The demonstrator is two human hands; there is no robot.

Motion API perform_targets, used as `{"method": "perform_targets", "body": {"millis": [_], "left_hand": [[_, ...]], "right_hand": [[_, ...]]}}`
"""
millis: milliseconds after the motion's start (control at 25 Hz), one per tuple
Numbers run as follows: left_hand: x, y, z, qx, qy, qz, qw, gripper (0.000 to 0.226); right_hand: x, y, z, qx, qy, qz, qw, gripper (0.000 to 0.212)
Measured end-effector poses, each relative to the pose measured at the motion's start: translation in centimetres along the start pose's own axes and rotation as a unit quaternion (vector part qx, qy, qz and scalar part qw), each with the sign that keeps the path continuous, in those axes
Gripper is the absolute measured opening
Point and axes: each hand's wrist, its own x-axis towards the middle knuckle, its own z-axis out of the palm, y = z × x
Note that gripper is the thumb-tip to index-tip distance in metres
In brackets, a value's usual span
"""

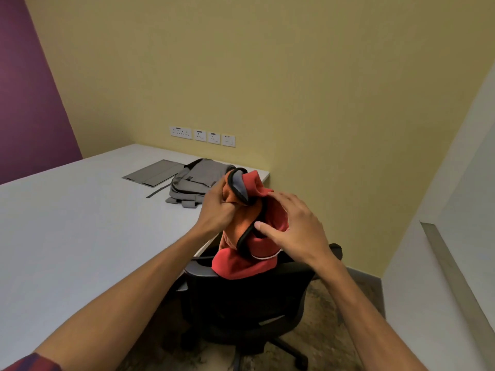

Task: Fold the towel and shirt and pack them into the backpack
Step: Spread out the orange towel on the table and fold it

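With the left hand (pixel 218 207) clenching the bunched orange-and-red black-edged cloth (pixel 246 236) and the right hand (pixel 292 226) only lightly fingering it, its hanging end may snag the black office chair (pixel 241 303), far from the grey backpack (pixel 198 180).

Backpack (pixel 195 180) right side behind garment (pixel 241 261); left fingers (pixel 227 202) buried in cloth.

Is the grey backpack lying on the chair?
No, the backpack lies on the white desk, behind the black chair.

One backpack (pixel 198 180), one chair (pixel 241 303), four wall sockets (pixel 202 136) (all white).
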Motion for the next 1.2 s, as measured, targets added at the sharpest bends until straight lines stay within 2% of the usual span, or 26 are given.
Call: {"method": "perform_targets", "body": {"millis": [80,200,320,400,520,640,720,840,920,1040,1120,1200], "left_hand": [[0.4,0.1,-0.7,-0.015,-0.010,-0.007,1.000,0.054],[1.0,-0.2,-0.9,-0.005,-0.023,0.004,1.000,0.049],[1.8,0.5,-0.7,0.003,-0.004,-0.038,0.999,0.043],[2.4,0.8,-0.4,0.034,0.015,-0.058,0.998,0.040],[3.1,1.6,-0.6,0.074,0.023,-0.070,0.995,0.050],[2.8,2.2,-1.1,0.009,-0.012,-0.068,0.998,0.069],[2.2,1.1,-1.3,-0.009,-0.036,-0.073,0.997,0.091],[1.4,-1.8,-1.3,0.035,-0.028,-0.130,0.991,0.121],[1.4,-3.2,-1.6,0.011,-0.047,-0.147,0.988,0.122],[1.9,-4.8,-1.9,0.002,-0.099,-0.109,0.989,0.120],[2.4,-6.4,-2.2,0.031,-0.045,-0.134,0.989,0.121],[3.6,-7.7,-3.3,0.070,0.050,-0.206,0.975,0.102]], "right_hand": [[1.1,0.2,0.4,-0.050,-0.025,0.009,0.998,0.085],[3.6,0.0,0.9,-0.025,-0.090,0.042,0.995,0.114],[5.8,-0.6,2.2,-0.034,-0.130,0.014,0.991,0.128],[7.2,-0.7,3.2,-0.022,-0.098,-0.001,0.995,0.112],[9.6,-0.4,3.8,0.054,-0.060,-0.023,0.996,0.059],[11.8,0.2,3.3,0.136,-0.030,-0.041,0.989,0.039],[13.1,0.2,2.7,0.174,-0.014,-0.057,0.983,0.037],[14.8,-0.7,2.4,0.208,0.003,-0.101,0.973,0.044],[15.6,-1.4,2.9,0.215,0.012,-0.124,0.969,0.048],[16.8,-2.9,4.1,0.235,0.028,-0.148,0.960,0.055],[17.3,-4.4,5.0,0.245,0.031,-0.165,0.955,0.056],[17.8,-6.1,6.1,0.247,0.034,-0.185,0.951,0.051]]}}
